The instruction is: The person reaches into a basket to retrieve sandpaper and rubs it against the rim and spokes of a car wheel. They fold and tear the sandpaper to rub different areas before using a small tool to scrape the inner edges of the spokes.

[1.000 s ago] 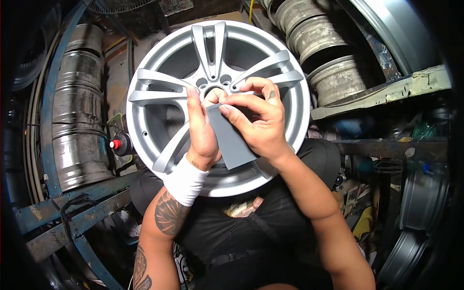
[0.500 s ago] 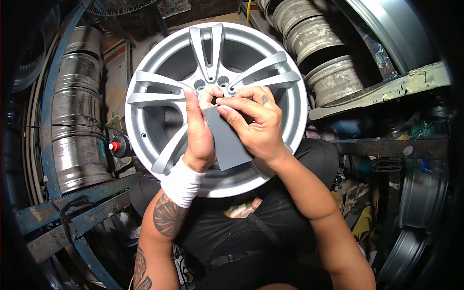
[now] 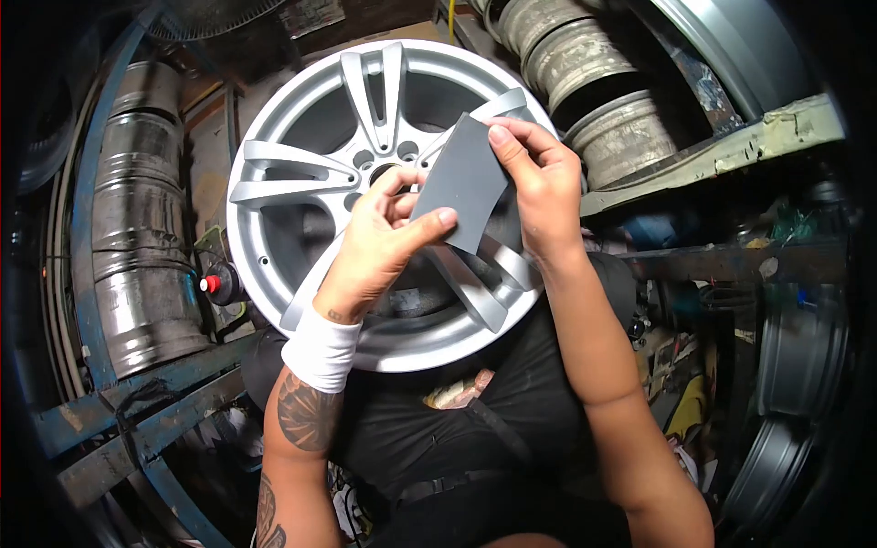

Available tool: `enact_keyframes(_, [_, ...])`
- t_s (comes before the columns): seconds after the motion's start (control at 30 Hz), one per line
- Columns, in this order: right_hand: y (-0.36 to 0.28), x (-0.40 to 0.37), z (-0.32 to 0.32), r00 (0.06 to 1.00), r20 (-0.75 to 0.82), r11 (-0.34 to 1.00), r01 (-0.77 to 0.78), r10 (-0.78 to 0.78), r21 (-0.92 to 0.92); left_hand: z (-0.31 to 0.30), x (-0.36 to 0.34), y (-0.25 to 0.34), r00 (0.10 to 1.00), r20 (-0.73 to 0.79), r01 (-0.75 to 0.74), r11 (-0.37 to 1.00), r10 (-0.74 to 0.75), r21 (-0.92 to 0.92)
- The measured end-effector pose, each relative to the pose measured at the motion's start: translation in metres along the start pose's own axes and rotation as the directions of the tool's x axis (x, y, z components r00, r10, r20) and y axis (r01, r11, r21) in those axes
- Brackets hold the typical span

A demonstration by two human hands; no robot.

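A dark grey sheet of sandpaper (image 3: 463, 183) is held up in front of me, slightly bent and tilted. My left hand (image 3: 375, 242) pinches its lower left part, the thumb lying across the face and the fingers behind. At the upper right corner, my right hand (image 3: 548, 178) grips it between thumb and fingers. Beneath both hands lies a silver alloy wheel (image 3: 470, 292) with paired spokes, face up across my lap. Its center bore is partly hidden by my left fingers and the sheet.
Stacked bare metal rims (image 3: 151, 237) stand at the left behind a blue metal frame (image 3: 87, 301). More worn rims (image 3: 585, 64) are at the upper right, beside a paint-spattered ledge (image 3: 713, 151). A dark bottle with a red cap (image 3: 212, 284) sits left of the wheel.
The sandpaper has been raised and turned, its upper end swinging right. My right hand moved up and right to its corner; my left thumb now lies on its face. The view shifted slightly.
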State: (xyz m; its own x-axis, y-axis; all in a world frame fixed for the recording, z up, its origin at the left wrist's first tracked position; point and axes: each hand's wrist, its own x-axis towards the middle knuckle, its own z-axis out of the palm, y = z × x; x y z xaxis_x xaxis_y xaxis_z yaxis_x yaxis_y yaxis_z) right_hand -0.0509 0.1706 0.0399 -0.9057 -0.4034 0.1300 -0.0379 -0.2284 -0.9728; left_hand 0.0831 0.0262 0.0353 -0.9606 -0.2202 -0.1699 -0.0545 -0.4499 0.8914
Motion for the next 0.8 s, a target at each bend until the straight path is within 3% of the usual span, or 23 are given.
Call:
enact_keyframes(0.17, [0.000,-0.001,-0.002,0.935,0.089,0.870,-0.353,0.344,0.344,-0.002,0.004,-0.003,0.979,-0.080,-0.185,0.981,0.189,0.050])
enact_keyframes(0.27, [0.002,0.002,-0.016,0.854,0.348,0.784,-0.503,0.386,0.364,-0.002,0.001,0.003,0.944,-0.105,-0.299,0.947,0.312,0.119])
enact_keyframes(0.47, [0.002,-0.004,-0.009,0.835,0.357,0.743,-0.542,0.419,0.392,-0.014,0.001,0.004,0.918,-0.094,-0.348,0.897,0.385,0.273])
enact_keyframes(0.57, [0.003,-0.006,-0.009,0.838,0.357,0.729,-0.539,0.413,0.421,-0.015,0.001,0.009,0.924,-0.098,-0.342,0.914,0.369,0.220])
enact_keyframes(0.67, [0.006,-0.010,-0.008,0.776,0.482,0.696,-0.604,0.406,0.388,-0.017,0.001,0.012,0.938,-0.076,-0.322,0.930,0.339,0.175])
enact_keyframes(0.7, [0.006,-0.012,-0.006,0.775,0.484,0.732,-0.593,0.405,0.336,-0.015,0.000,0.016,0.959,-0.033,-0.281,0.958,0.283,0.049])
enact_keyframes(0.8, [0.007,-0.019,0.005,0.770,0.492,0.821,-0.544,0.406,0.173,-0.017,0.003,0.009,0.942,0.029,-0.336,0.939,0.335,0.074])
